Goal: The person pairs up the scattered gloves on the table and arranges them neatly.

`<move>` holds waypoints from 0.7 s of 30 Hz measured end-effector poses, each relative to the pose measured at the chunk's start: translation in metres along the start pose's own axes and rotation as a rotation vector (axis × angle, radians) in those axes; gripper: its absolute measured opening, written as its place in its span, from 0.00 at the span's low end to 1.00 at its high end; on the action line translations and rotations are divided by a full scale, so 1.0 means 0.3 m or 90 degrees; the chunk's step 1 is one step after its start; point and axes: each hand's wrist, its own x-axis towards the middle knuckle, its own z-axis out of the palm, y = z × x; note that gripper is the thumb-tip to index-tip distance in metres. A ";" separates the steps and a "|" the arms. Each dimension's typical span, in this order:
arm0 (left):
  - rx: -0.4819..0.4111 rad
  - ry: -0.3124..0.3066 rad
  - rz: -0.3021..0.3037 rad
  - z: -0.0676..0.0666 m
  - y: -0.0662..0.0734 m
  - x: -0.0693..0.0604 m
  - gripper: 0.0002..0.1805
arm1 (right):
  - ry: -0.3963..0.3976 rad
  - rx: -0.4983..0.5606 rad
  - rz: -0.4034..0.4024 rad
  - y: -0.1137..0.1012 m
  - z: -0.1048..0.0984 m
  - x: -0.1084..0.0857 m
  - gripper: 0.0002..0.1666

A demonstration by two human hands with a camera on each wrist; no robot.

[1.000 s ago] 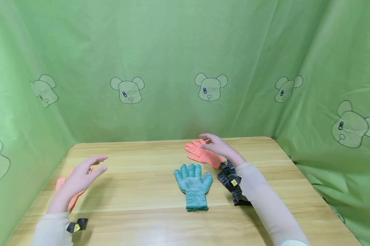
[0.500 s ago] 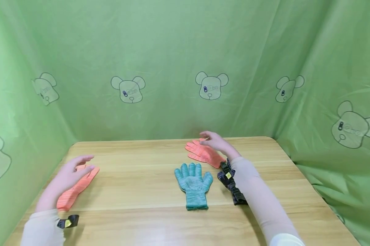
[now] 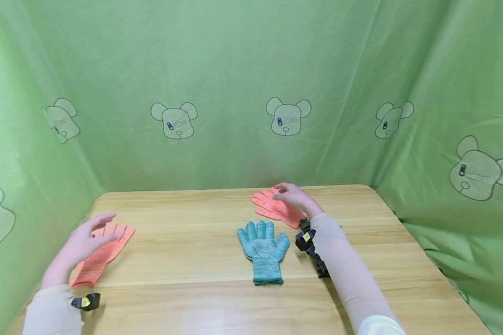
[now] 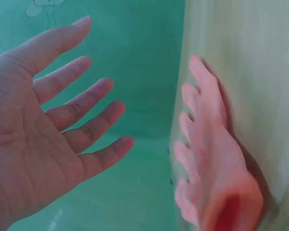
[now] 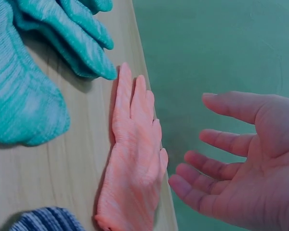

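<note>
Above a coral knit glove (image 3: 96,258) at the table's left side hovers my left hand (image 3: 79,244), its fingers spread and holding nothing. In the left wrist view that glove (image 4: 216,144) lies apart from the palm. Over a second coral glove (image 3: 276,208) at the back, my right hand (image 3: 295,195) hangs with loosely bent fingers. The right wrist view shows a gap between this hand (image 5: 245,163) and the coral glove (image 5: 135,159). A teal knit glove (image 3: 264,251) lies flat, fingers away from me. My right forearm partly covers a dark striped glove (image 3: 321,270).
The gloves lie on a light wooden table (image 3: 184,251). A green curtain (image 3: 234,70) printed with bear heads encloses the back and both sides. Each wrist wears a dark strap; the left strap (image 3: 86,302) has a yellow mark.
My left hand has moved left, uncovering more of the left coral glove. The right hand has barely moved, while its forearm has shifted slightly left, covering more of the dark glove.
</note>
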 end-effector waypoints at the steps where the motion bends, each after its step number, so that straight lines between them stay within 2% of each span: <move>1: -0.003 -0.001 -0.003 -0.001 -0.012 -0.003 0.39 | 0.001 0.001 0.004 0.004 0.001 -0.001 0.37; 12: -0.079 -0.061 -0.070 -0.001 -0.140 -0.041 0.44 | -0.002 -0.006 0.031 0.021 0.020 -0.003 0.41; 16: -0.090 -0.075 -0.072 -0.007 -0.163 -0.053 0.44 | 0.000 -0.001 0.031 0.035 0.025 0.009 0.41; 21: -0.075 -0.080 -0.061 -0.012 -0.191 -0.060 0.42 | 0.002 -0.001 0.032 0.048 0.030 0.020 0.42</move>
